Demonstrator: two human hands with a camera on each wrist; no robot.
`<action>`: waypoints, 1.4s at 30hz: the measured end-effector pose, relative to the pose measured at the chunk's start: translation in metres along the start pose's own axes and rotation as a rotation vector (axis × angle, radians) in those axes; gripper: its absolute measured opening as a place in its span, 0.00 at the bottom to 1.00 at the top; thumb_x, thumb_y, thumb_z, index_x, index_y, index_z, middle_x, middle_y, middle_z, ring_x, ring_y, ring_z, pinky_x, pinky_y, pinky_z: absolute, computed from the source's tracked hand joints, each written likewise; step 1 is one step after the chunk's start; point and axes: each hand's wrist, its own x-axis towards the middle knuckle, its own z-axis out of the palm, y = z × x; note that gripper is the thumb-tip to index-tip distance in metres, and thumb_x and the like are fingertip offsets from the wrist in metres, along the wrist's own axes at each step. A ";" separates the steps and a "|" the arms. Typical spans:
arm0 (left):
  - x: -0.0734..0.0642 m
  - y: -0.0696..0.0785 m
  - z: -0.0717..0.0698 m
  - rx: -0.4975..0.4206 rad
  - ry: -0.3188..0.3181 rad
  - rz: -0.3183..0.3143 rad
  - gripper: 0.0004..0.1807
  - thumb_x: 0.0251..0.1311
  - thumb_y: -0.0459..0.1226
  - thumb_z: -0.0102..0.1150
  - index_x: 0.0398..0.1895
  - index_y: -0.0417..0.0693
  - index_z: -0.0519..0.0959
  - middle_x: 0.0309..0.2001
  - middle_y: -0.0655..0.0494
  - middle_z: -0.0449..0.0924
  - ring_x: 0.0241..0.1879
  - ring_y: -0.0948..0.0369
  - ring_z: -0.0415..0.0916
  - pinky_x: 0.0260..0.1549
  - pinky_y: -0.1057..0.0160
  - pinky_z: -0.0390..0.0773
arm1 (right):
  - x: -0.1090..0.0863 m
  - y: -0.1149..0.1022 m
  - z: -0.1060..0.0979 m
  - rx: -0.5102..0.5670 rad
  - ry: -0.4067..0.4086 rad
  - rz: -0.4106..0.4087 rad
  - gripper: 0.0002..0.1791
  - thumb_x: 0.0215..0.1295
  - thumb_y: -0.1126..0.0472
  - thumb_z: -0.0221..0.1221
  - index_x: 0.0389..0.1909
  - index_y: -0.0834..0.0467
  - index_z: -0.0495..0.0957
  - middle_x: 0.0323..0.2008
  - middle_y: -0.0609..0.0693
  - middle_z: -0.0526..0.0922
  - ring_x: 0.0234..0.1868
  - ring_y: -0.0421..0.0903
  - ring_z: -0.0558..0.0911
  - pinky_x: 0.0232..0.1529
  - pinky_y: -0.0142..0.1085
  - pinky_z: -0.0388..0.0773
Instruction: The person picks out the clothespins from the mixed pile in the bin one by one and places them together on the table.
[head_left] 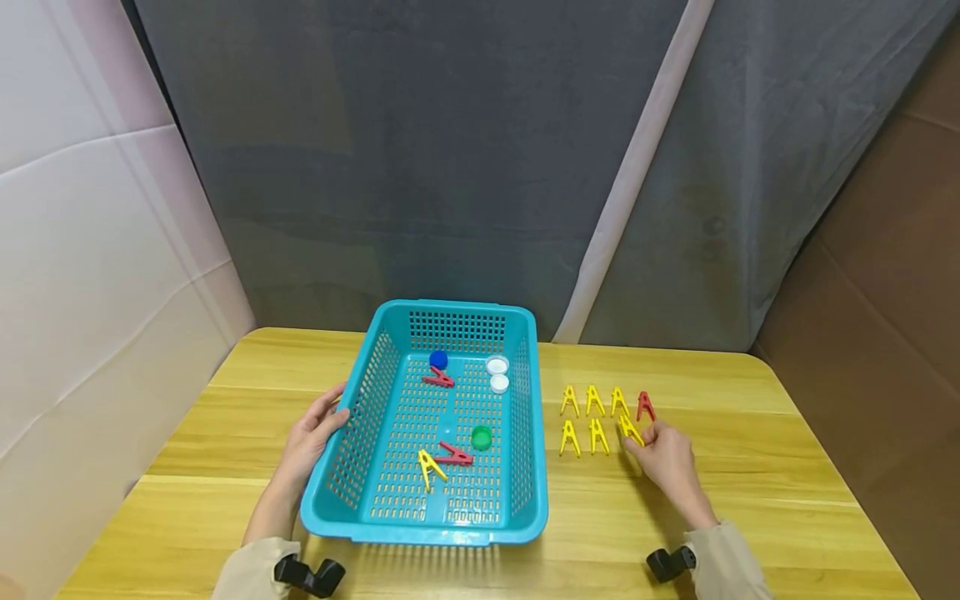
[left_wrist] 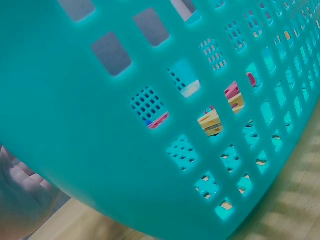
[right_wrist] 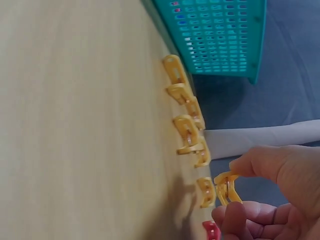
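My left hand [head_left: 309, 433] grips the left rim of a turquoise perforated basket [head_left: 542, 467], thumb over the edge. Inside lie two red clothespins [head_left: 454, 455], a yellow clothespin [head_left: 429, 468], a blue bottle cap [head_left: 438, 359], a green cap [head_left: 482, 437] and two white caps [head_left: 497, 365]. Right of the basket, my right hand [head_left: 670, 467] pinches a yellow clothespin [right_wrist: 227, 188] between thumb and fingers, just above the table. Other yellow clothespins [head_left: 569, 438] stand in two rows beside it, with a red clothespin [head_left: 645, 406] at the back row's right end.
The wooden table [head_left: 765, 467] carries everything. A grey curtain [head_left: 450, 150] with a pale strip [head_left: 637, 167] hangs behind it. A white panel [head_left: 97, 250] borders the left, a brown panel [head_left: 885, 333] the right.
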 end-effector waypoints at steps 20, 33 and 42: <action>-0.002 0.002 0.001 0.003 0.013 0.003 0.29 0.70 0.39 0.46 0.71 0.42 0.55 0.59 0.48 0.65 0.44 0.76 0.71 0.42 0.73 0.75 | 0.003 0.006 0.012 -0.072 -0.121 0.107 0.19 0.52 0.57 0.63 0.14 0.57 0.62 0.11 0.45 0.59 0.14 0.40 0.58 0.17 0.31 0.57; -0.001 0.001 0.000 -0.014 0.007 0.014 0.29 0.69 0.39 0.47 0.70 0.41 0.56 0.49 0.65 0.70 0.44 0.74 0.73 0.42 0.72 0.76 | 0.005 0.003 0.014 -0.113 -0.149 0.104 0.25 0.54 0.52 0.65 0.12 0.55 0.60 0.10 0.43 0.56 0.14 0.39 0.55 0.16 0.31 0.55; -0.002 0.002 0.001 -0.012 0.013 -0.006 0.30 0.69 0.40 0.47 0.71 0.42 0.55 0.54 0.59 0.69 0.44 0.75 0.72 0.42 0.72 0.76 | 0.010 -0.013 -0.001 -0.013 -0.004 -0.044 0.18 0.59 0.57 0.63 0.17 0.61 0.69 0.13 0.48 0.70 0.14 0.40 0.65 0.16 0.33 0.62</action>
